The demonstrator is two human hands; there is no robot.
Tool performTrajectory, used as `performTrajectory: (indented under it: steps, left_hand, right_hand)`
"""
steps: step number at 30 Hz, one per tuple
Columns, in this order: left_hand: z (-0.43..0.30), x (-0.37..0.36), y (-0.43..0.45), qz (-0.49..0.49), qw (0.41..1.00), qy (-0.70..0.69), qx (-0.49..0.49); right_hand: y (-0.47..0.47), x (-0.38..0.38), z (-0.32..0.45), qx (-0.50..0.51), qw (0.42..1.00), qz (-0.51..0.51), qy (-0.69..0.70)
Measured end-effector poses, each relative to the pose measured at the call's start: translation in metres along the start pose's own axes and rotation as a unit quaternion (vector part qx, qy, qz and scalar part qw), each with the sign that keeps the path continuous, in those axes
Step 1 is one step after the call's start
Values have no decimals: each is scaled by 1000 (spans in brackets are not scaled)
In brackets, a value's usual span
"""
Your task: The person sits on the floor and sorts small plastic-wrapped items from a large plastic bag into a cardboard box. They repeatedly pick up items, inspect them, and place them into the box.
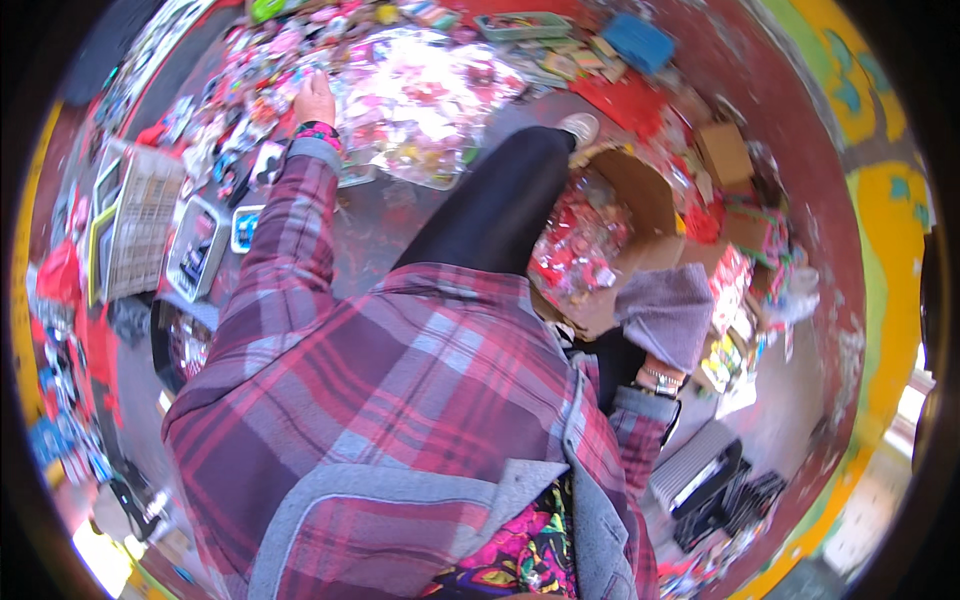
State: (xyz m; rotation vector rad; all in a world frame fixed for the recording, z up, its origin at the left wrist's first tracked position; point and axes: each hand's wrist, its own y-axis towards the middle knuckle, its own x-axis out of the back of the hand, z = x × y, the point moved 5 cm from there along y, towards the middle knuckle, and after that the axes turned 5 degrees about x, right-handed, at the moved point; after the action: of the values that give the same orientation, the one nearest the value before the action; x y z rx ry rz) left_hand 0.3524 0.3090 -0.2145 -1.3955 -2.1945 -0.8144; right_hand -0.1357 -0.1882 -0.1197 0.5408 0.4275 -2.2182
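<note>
My left hand (315, 99) is stretched out at the upper left, over the edge of a heap of small colourful packaged items (262, 82). Right beside it lies a large pile of shiny clear plastic packets (420, 112); glare washes out its middle. Whether my left fingers touch or hold anything is not clear. On the right, a greyish-purple cloth (666, 311) covers my right hand (664, 364), which is visible mainly at the wrist with bracelets. That cloth is next to an open cardboard box (649, 187) filled with red and clear wrapped items (581, 232).
White plastic baskets (142, 217) and a small grey bin (197, 247) stand at the left. A blue container (637, 43) and a green tray (523, 26) lie at the top. Cardboard boxes (724, 154) and dark crates (731, 506) are on the right. My bent leg (487, 202) rests between the piles.
</note>
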Motion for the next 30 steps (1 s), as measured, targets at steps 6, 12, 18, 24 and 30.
performTrajectory:
  steps: [6,12,18,24,30]
  left_hand:
    - [-266,-4,-119,180,901,-240,-314]
    - [-373,-90,-308,519,719,-155,-435]
    - [-272,-223,-452,656,587,55,-470]
    - [-162,-258,-492,691,448,338,-455]
    - [-91,-301,-520,673,429,341,-496]
  right_hand:
    - [-4,65,17,106,946,-78,-297]
    - [1,103,21,147,896,-90,-409]
    - [26,119,16,152,888,-89,-425]
    - [-1,107,27,146,972,-169,-66]
    - [5,130,23,162,973,-162,3]
